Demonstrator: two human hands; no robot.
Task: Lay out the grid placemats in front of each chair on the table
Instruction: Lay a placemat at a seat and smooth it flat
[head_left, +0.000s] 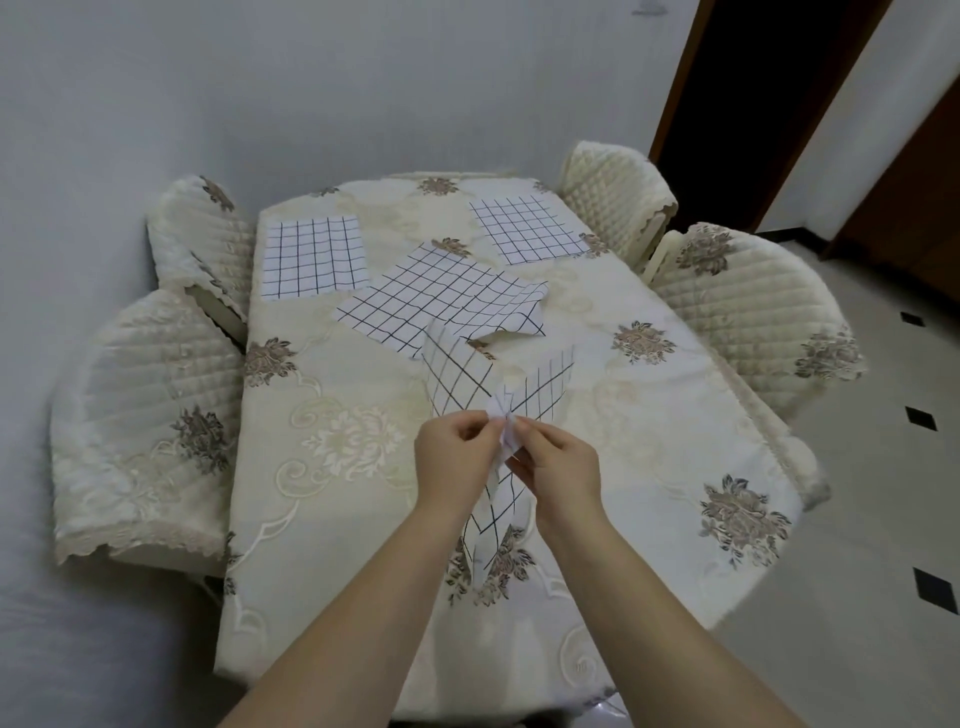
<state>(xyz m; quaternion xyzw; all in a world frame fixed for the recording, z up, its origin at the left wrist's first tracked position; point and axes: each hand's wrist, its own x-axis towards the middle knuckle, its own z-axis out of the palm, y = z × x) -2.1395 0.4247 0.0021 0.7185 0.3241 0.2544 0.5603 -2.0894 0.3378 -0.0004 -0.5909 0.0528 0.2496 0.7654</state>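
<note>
Both hands pinch one white grid placemat (462, 382) above the middle of the table; my left hand (454, 449) and my right hand (556, 465) grip it close together at a bunched corner, and the cloth hangs folded above and below them. A second loose placemat (441, 296) lies crumpled in the table's centre. One flat placemat (311, 257) lies at the far left by a chair. Another flat placemat (524, 228) lies at the far right by a chair.
A cream floral tablecloth (332, 493) covers the table. Two quilted chairs stand on the left (150, 415) (202, 234) and two on the right (758, 317) (613, 192). A wall runs along the left; a dark doorway (748, 104) and tiled floor lie to the right.
</note>
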